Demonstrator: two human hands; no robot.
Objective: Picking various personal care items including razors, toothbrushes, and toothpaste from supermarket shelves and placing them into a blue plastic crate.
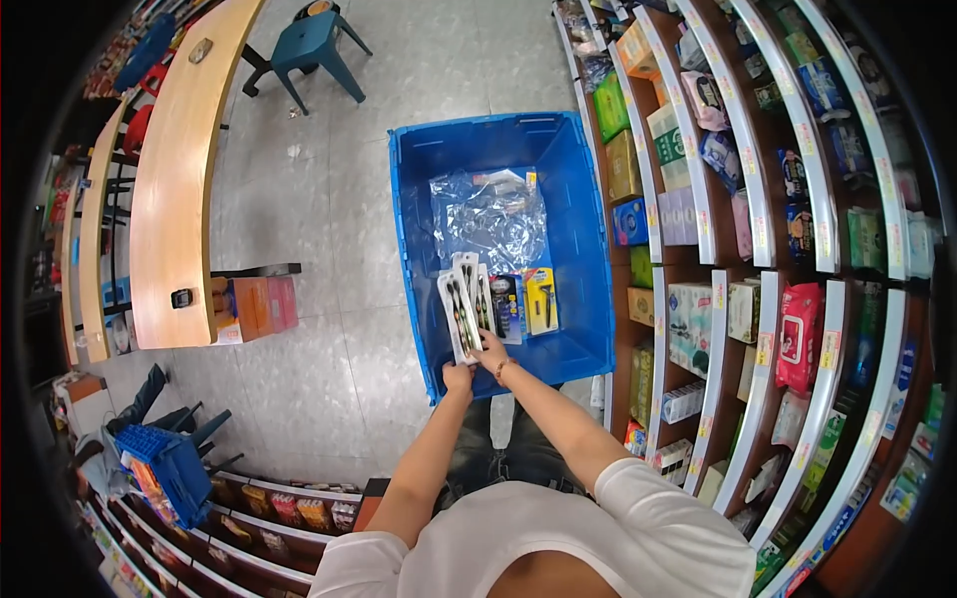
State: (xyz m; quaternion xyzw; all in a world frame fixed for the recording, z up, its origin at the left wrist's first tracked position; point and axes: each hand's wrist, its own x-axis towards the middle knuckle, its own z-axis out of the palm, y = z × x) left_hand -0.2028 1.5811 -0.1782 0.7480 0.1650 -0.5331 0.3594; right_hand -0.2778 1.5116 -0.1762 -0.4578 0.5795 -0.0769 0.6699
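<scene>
Both my hands are over the near left part of a large blue plastic crate point(591, 329). My left hand point(457, 377) grips the lower end of a packaged toothbrush set point(457, 310). Against the same pack rests my right hand point(491, 351), its fingers closed on the lower right edge; a bracelet circles that wrist. More toothbrush packs point(481, 291) lie just beneath and to the right. Beside them are a dark blister pack point(508, 306) and a yellow carded razor point(540, 300). Crumpled clear plastic wrap point(490, 220) covers the crate's far floor.
Shelves with tissue packs point(689, 321) and wipes point(800, 336) run close along the right. A long wooden table point(176, 179) stands left, a green plastic stool point(310, 45) beyond it. At lower left, a person sits near a smaller blue crate point(168, 475). Pink and orange boxes point(258, 306) sit by the table.
</scene>
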